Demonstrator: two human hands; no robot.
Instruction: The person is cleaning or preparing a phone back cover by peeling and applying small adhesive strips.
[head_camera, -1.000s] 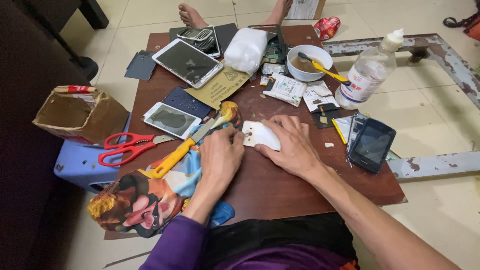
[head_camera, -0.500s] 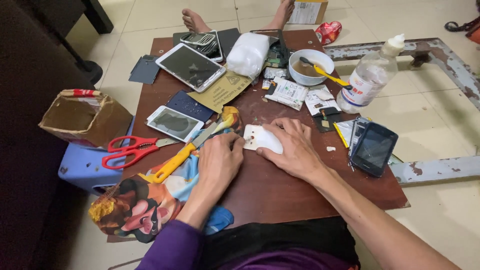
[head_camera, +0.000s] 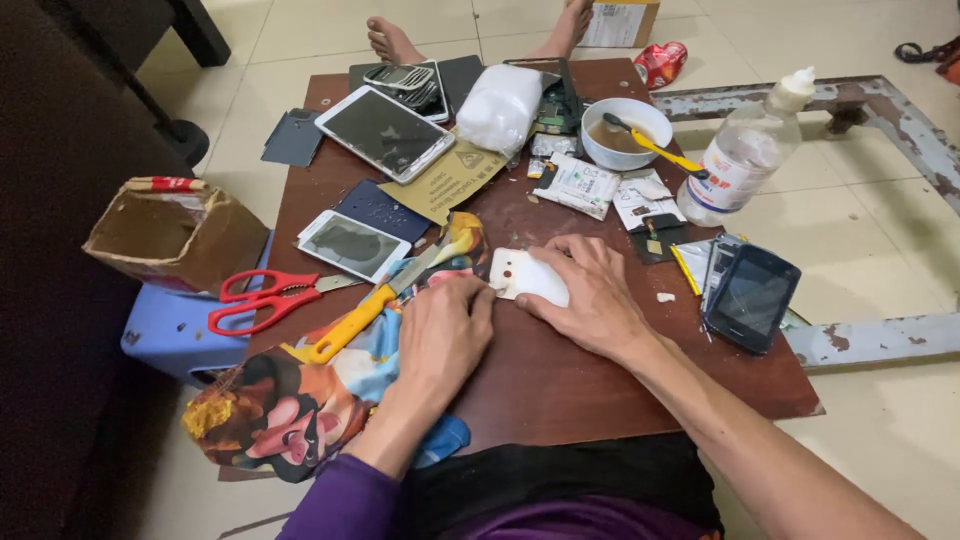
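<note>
A small white phone back cover (head_camera: 524, 277) lies face down near the middle of the low brown table (head_camera: 600, 385). My right hand (head_camera: 588, 292) presses flat on it from the right and covers most of it. Fingers curled, my left hand (head_camera: 443, 331) touches the cover's left edge; whether a small tool sits in those fingers cannot be told. Beside the left hand a yellow-handled knife (head_camera: 385, 297) rests on a colourful printed cloth (head_camera: 300, 395).
On the table: a white tablet (head_camera: 384, 132), a small white phone (head_camera: 354, 245), a dark phone (head_camera: 752, 297), a bowl (head_camera: 626, 134) with a yellow spoon, a clear bottle (head_camera: 745, 160), packets. Red scissors (head_camera: 268, 298) and a cardboard box (head_camera: 175, 233) sit left. Another person's bare feet (head_camera: 392, 41) lie beyond.
The view has shifted slightly. Both hands stay on the white cover, with the left fingers shifting a little at its left edge.
</note>
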